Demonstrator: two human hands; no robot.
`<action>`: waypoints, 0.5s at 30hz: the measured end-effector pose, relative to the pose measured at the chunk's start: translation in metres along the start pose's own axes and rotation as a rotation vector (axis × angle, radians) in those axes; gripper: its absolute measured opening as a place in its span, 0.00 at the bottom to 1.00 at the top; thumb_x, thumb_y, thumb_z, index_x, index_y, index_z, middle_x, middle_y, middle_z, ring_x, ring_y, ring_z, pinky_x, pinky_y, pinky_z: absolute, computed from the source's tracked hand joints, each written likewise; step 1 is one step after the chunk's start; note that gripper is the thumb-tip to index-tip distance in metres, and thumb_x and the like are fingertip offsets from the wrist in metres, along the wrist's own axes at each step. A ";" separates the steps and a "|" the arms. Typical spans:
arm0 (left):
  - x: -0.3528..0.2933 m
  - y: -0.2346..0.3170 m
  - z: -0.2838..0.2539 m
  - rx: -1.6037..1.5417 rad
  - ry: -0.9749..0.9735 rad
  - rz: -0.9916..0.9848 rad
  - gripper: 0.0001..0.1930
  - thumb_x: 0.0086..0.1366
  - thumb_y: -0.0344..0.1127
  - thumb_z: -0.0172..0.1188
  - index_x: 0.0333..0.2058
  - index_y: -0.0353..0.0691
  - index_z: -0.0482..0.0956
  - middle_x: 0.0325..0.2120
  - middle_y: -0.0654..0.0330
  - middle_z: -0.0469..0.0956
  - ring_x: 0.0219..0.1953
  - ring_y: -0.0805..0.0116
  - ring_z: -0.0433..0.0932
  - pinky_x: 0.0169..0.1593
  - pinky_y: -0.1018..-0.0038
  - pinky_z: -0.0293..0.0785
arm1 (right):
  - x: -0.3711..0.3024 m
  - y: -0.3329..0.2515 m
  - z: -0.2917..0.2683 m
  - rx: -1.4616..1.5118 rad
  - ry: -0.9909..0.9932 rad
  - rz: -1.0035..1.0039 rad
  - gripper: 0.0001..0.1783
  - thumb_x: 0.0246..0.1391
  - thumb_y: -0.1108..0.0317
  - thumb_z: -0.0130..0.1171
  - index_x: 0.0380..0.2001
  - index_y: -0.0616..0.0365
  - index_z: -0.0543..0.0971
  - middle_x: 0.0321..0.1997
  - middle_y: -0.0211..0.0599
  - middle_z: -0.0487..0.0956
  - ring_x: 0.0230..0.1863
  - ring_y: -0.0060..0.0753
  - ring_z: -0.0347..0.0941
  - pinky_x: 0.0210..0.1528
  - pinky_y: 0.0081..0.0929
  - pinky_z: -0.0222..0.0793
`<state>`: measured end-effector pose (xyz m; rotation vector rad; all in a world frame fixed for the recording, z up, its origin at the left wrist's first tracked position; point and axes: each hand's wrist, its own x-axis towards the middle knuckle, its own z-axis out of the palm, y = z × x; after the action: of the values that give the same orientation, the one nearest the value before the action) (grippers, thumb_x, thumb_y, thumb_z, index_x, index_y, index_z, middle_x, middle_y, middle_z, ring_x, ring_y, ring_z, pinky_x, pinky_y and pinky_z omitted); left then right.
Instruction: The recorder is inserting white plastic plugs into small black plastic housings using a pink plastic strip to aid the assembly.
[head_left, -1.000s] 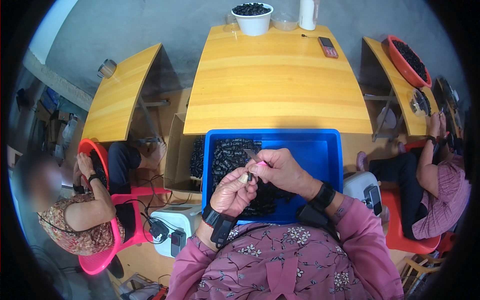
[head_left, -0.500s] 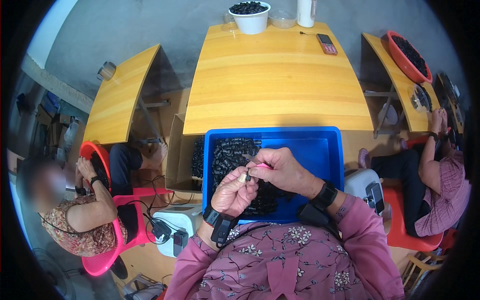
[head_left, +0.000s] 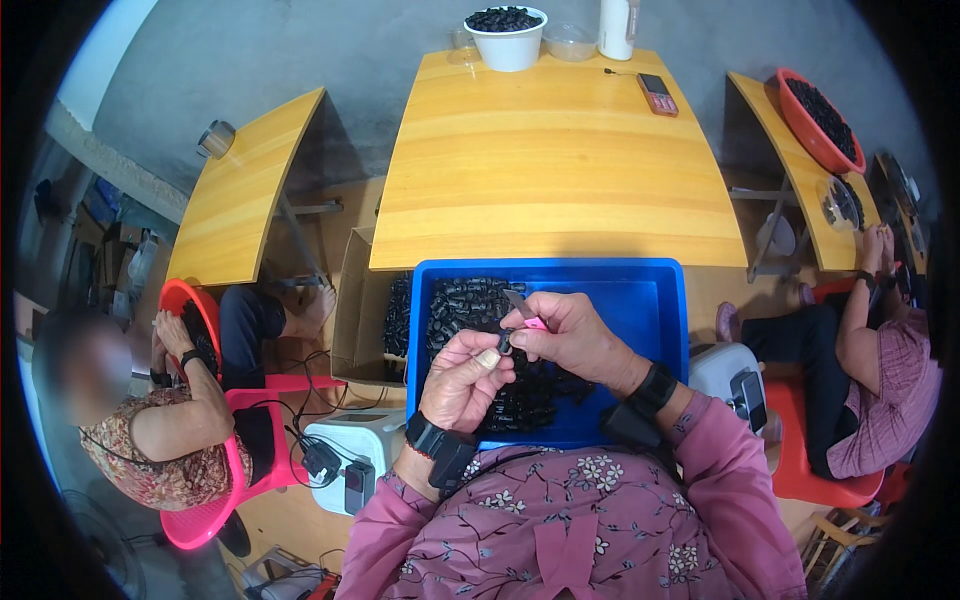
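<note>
Above the blue tray (head_left: 640,268), my left hand (head_left: 458,388) pinches a small black plastic part (head_left: 504,343) between thumb and fingertips. A pale covering wraps the left thumb. Close against it, my right hand (head_left: 575,338) grips a small knife (head_left: 518,303) with pink on its handle; its grey blade points up and left. The right thumb is at the black part, but the exact contact is too small to tell. Heaped black parts (head_left: 468,308) fill the tray's left side, and more lie beneath my hands, which partly hide them.
A yellow wooden table (head_left: 550,170) stands ahead, bearing a white tub (head_left: 507,48) of black parts and a red phone (head_left: 657,95). A cardboard box (head_left: 350,340) sits left of the tray. Co-workers sit at either side, near a red basin (head_left: 190,300) and an orange basin (head_left: 820,120).
The knife has tilted more upright, so its blade shows more clearly above my right hand. Both hands have shifted slightly, and the black part has turned in the left fingertips.
</note>
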<state>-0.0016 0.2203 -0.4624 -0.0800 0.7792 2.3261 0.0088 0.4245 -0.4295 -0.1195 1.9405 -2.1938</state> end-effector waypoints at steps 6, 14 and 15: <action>-0.001 0.001 0.012 0.172 0.057 0.116 0.11 0.65 0.24 0.59 0.46 0.35 0.78 0.36 0.53 0.81 0.37 0.65 0.82 0.41 0.69 0.85 | -0.001 -0.004 0.002 0.031 0.021 -0.011 0.09 0.58 0.73 0.61 0.41 0.65 0.79 0.29 0.27 0.79 0.28 0.13 0.73 0.31 0.14 0.72; -0.002 0.000 0.012 0.342 0.119 0.239 0.07 0.65 0.25 0.60 0.42 0.35 0.78 0.34 0.52 0.82 0.33 0.66 0.83 0.37 0.68 0.85 | 0.000 0.000 0.005 0.090 0.047 0.025 0.09 0.57 0.70 0.63 0.37 0.66 0.80 0.27 0.28 0.78 0.25 0.13 0.72 0.26 0.16 0.68; -0.001 0.001 0.013 0.342 0.119 0.240 0.07 0.65 0.25 0.60 0.42 0.35 0.78 0.34 0.52 0.82 0.33 0.66 0.83 0.37 0.68 0.85 | 0.000 -0.001 0.006 0.090 0.047 0.025 0.09 0.57 0.70 0.63 0.37 0.66 0.80 0.27 0.28 0.78 0.25 0.13 0.72 0.26 0.16 0.68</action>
<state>0.0009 0.2262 -0.4513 0.0281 1.2974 2.3879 0.0096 0.4189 -0.4281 -0.0301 1.8530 -2.2823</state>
